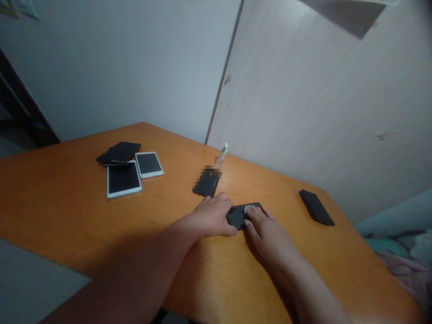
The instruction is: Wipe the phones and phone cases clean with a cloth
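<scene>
A flat black device (237, 217) lies on the wooden table in front of me; whether it is a tablet, a phone or a case is unclear. My left hand (216, 217) grips its left end, thumb at the near edge and fingers at the far edge. Over its right part is my right hand (267, 230), fingers together and pressing a small white wipe or cloth (248, 208) onto the surface. The fingers hide most of the white piece. Just beyond my left hand lies another black flat item (205, 183), partly pixelated.
A small clear bottle (222, 155) with a pale cap stands near the wall. At left on the table (60, 198) are a larger white tablet (124, 180), a smaller one (149, 164) and stacked black covers (119, 152). A black folded case (316, 208) lies at right.
</scene>
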### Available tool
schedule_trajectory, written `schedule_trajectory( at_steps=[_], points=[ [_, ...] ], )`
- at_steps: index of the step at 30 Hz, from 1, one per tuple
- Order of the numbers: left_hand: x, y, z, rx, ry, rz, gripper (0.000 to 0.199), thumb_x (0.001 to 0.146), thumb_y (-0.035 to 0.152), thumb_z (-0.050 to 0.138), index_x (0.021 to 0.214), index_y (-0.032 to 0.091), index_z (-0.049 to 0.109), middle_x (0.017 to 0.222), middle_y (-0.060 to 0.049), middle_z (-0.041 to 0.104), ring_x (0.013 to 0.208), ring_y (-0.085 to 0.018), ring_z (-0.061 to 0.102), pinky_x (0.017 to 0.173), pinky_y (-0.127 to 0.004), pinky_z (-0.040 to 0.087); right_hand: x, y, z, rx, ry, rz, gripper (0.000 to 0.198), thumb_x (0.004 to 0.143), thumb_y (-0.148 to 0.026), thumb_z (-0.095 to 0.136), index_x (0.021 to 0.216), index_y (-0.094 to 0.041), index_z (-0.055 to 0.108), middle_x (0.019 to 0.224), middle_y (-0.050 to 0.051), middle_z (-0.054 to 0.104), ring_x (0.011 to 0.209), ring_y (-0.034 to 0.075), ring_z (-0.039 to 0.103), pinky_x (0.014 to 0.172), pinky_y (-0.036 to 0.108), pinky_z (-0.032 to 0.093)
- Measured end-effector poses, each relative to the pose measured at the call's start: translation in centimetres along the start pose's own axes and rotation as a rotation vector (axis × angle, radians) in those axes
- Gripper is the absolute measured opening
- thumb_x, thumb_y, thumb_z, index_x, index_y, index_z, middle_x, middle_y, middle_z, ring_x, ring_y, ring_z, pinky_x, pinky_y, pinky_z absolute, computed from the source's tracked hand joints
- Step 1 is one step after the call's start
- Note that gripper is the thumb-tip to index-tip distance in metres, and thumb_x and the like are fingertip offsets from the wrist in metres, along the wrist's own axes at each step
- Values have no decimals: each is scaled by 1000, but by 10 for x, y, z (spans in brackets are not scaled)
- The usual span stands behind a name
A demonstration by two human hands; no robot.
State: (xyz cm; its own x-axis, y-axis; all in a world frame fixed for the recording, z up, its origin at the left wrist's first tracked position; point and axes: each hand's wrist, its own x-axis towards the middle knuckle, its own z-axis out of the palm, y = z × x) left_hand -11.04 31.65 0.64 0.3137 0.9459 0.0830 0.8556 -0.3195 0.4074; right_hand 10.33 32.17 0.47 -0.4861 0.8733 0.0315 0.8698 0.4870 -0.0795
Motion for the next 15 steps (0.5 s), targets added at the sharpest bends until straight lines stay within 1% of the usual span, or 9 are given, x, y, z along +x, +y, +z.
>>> schedule_trajectory(
  at_steps=[2, 3, 4, 6, 8, 9, 10, 12, 15],
  points=[
    [0, -1, 0, 1, 5, 12, 53, 68, 61, 69, 106, 25, 65, 111, -7, 58, 96, -29, 62, 83, -39, 47, -6, -9, -6, 46, -49, -117, 52, 101, -37, 35, 144, -13, 52, 150, 14, 48, 142, 26, 41, 119, 46, 30],
    [0, -1, 0, 0, 6, 15, 53, 68, 61, 69, 106, 25, 65, 111, -7, 58, 95, -28, 62, 82, -39, 47, -8, -11, -9, 62, -65, -137, 52, 102, -37, 35, 144, -14, 52, 150, 12, 48, 142, 25, 42, 119, 46, 31],
    [0, -1, 0, -1, 5, 15, 53, 68, 61, 69, 107, 25, 66, 111, -6, 58, 94, -28, 62, 81, -39, 47, -9, -10, -12, 67, -74, -121, 51, 102, -37, 35, 144, -15, 53, 149, 12, 49, 141, 26, 43, 118, 46, 32],
    [0, -1, 0, -8, 2, 8, 56, 66, 61, 71, 108, 25, 66, 111, -6, 58, 94, -28, 62, 81, -38, 47, -9, -4, -18, 42, -71, -5, 49, 101, -35, 35, 140, -15, 57, 145, 13, 54, 135, 28, 50, 117, 50, 34],
    [0, -1, -1, -20, -5, 1, 58, 66, 61, 72, 111, 25, 66, 112, -6, 58, 95, -28, 62, 82, -38, 46, -8, 0, -20, -13, -57, 112, 48, 100, -31, 36, 137, -12, 60, 141, 16, 58, 129, 32, 56, 114, 53, 36],
    [0, -1, -1, -24, -7, -3, 58, 66, 60, 72, 112, 26, 66, 112, -6, 58, 95, -28, 62, 82, -38, 46, -9, -1, -20, -40, -47, 134, 48, 99, -31, 38, 136, -10, 60, 139, 18, 59, 128, 33, 57, 113, 54, 37],
    [0, -1, 0, -25, -5, -7, 58, 66, 59, 73, 112, 25, 66, 112, -6, 58, 96, -28, 62, 83, -38, 46, -10, -5, -19, -62, -39, 126, 48, 98, -31, 39, 135, -7, 60, 139, 19, 59, 128, 34, 57, 113, 53, 38],
    [0, -1, 0, -19, 4, -12, 57, 65, 59, 73, 110, 25, 66, 112, -7, 58, 96, -29, 62, 84, -39, 46, -15, -19, -18, -78, -26, 49, 51, 96, -33, 43, 135, -4, 59, 140, 22, 57, 130, 34, 54, 113, 48, 38],
    [-1, -1, 1, -11, 13, -8, 57, 67, 58, 72, 113, 24, 66, 112, -7, 59, 95, -29, 62, 83, -39, 46, -23, -37, -19, -11, -72, -92, 51, 98, -37, 40, 138, -10, 58, 145, 18, 54, 133, 31, 52, 115, 45, 38]
  ],
)
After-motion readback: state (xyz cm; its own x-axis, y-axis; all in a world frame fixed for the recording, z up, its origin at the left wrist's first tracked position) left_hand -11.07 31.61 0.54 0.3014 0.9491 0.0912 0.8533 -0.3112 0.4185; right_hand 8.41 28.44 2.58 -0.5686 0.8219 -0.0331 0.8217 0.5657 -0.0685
